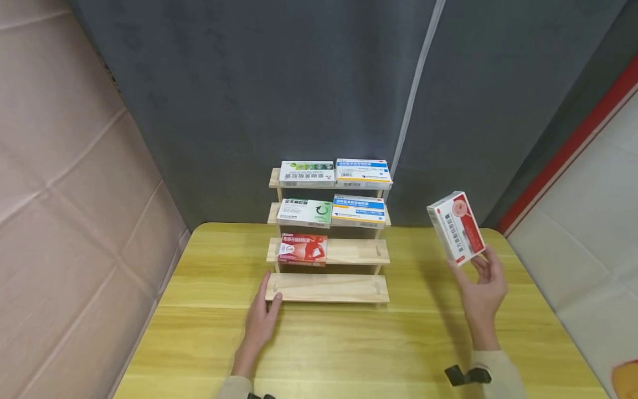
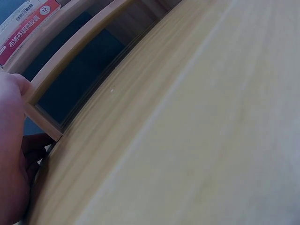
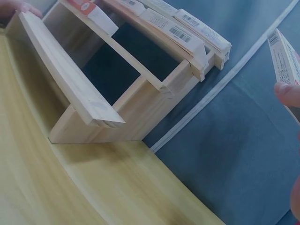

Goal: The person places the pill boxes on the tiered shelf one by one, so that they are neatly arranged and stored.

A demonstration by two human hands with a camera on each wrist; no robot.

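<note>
My right hand (image 1: 483,288) pinches a white and red medicine box (image 1: 456,227) by its lower end, tilted in the air to the right of a wooden stepped rack (image 1: 329,287). Part of that box (image 3: 285,61) also shows at the edge of the right wrist view. At the rack's lowest left corner, my left hand (image 1: 261,318) grips the end, its thumb on the front edge and its other fingers round the side. A red medicine box (image 1: 302,249) lies on the left half of the second step from the bottom.
Higher steps carry a green and white box (image 1: 305,211), another white and green box (image 1: 307,173), and two blue and white boxes, one lower (image 1: 359,210) and one on top (image 1: 363,172). The rack stands on a yellow wooden table (image 1: 209,288) before a dark grey curtain (image 1: 249,100).
</note>
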